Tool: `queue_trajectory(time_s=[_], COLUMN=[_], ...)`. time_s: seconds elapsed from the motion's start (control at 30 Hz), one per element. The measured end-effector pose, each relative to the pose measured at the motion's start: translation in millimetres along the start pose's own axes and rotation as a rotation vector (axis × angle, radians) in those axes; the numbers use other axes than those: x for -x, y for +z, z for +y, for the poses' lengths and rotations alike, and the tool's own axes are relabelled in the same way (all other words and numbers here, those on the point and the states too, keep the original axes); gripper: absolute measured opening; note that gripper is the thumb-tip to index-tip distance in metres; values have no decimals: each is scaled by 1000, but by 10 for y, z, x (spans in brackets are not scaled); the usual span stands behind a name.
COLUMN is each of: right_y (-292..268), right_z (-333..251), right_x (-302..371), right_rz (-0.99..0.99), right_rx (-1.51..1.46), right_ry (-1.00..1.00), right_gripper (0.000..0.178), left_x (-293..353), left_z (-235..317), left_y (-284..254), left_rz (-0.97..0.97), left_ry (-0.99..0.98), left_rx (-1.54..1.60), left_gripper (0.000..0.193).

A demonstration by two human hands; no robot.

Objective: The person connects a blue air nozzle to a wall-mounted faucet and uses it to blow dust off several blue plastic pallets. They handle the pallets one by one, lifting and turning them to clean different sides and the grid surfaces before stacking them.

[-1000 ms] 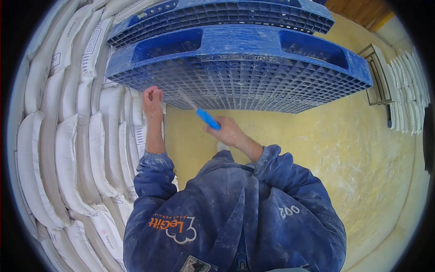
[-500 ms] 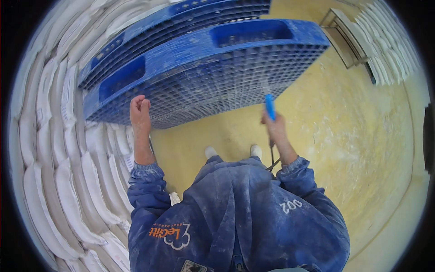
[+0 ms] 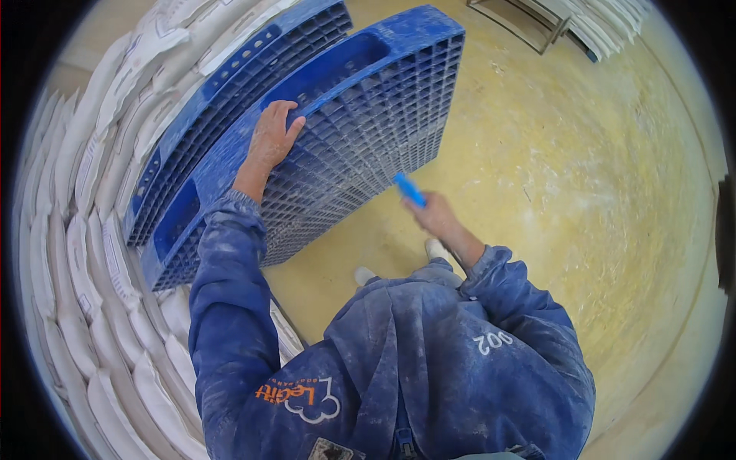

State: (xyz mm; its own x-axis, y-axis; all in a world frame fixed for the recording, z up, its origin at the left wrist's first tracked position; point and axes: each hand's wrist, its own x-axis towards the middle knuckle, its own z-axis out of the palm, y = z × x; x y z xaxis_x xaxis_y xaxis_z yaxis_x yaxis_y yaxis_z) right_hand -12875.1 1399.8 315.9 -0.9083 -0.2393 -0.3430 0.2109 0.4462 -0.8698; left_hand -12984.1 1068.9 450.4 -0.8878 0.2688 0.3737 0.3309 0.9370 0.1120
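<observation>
A blue plastic pallet (image 3: 360, 115) with a grid underside, dusted white, stands on its edge ahead of me, tilted. My left hand (image 3: 272, 136) is at its upper edge, fingers over the rim by an opening and thumb on the near side. Off to the right of the pallet and apart from it, my right hand (image 3: 442, 216) is closed around a slim blue handle-like tool (image 3: 410, 190). Blur hides the tool's working end, so its kind cannot be made out.
A second blue pallet (image 3: 253, 84) stands upright behind the first. Stacked white sacks (image 3: 100, 307) fill the left side. At the far right are a metal frame (image 3: 529, 27) and more sacks (image 3: 613, 27). White powder marks the yellow floor (image 3: 575, 230).
My left hand has moved up and right onto the pallet's edge. My right hand has shifted left with the blue tool. My view has turned, so the pallets appear farther left and more slanted.
</observation>
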Motion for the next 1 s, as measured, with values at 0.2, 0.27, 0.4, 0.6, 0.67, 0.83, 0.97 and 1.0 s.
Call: queue_trajectory(time_s=[0.2,0.27,0.4,0.6,0.67,0.83,0.97,1.0], right_y=[-232,137,-139,-29,-165,-768,-40,-37], right_z=[283,320,515,-52,-243,-204,75,255], right_x=[-255,-74,-428,-173,-153,-599,-501,-559], right_rz=[162,-85,238,26,119,337,-123,-83], right_rx=[-75,94,-229,-122,-176,-360,65,25], right_ry=[93,-138,252,-176,-203,144,-144,-61], right_gripper=[45,44,43,42,40,40,42,43], left_x=[-232,-187,-236,-203,-188,-233,-263,-248], left_z=[250,215,220,207,168,235,222,223], left_y=[105,72,137,166,140,117,178,176], left_rz=[-331,-347,-316,-372,-364,-363,-353,-348], left_ry=[-181,-195,-196,-251,-253,-253,-237,-241], left_rx=[-37,-41,-76,-114,-131,-128,-109,-105], left_gripper=[46,48,51,55,57,58,56,56])
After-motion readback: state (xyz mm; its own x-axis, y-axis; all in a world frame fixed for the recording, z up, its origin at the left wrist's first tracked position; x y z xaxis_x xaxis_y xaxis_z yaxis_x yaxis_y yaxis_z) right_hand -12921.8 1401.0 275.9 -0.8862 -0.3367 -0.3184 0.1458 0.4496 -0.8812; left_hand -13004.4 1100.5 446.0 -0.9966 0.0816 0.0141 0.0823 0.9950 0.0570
